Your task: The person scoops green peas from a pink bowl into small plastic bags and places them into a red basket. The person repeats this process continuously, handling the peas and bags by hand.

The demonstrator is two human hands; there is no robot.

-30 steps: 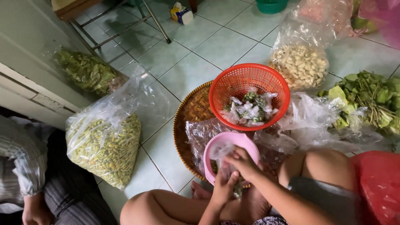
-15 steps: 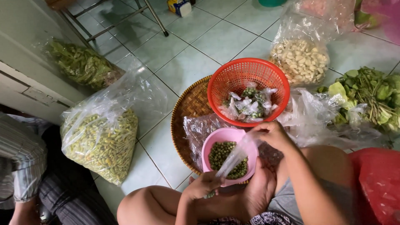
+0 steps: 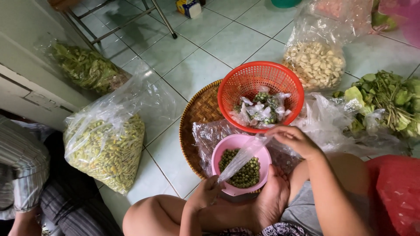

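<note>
A pink bowl [image 3: 227,150] of small green round seeds rests in front of me, against my foot [image 3: 271,201]. A small clear plastic bag [image 3: 245,155] is stretched slantwise over the bowl. My left hand [image 3: 205,194] pinches its lower end at the bowl's near rim. My right hand [image 3: 295,140] grips its upper end beyond the bowl's right rim. Just behind, an orange mesh basket [image 3: 245,76] holds several small tied bags of the green seeds.
A round woven tray [image 3: 199,109] and crumpled clear plastic lie under bowl and basket. A big bag of green pods [image 3: 107,150] stands left, a bag of pale cloves [image 3: 315,65] and leafy greens [image 3: 385,98] right. Another person's striped sleeve [image 3: 22,166] is far left.
Both hands were together over the bowl. My right hand has moved up and right, my left down to the near rim, drawing the clear bag out between them.
</note>
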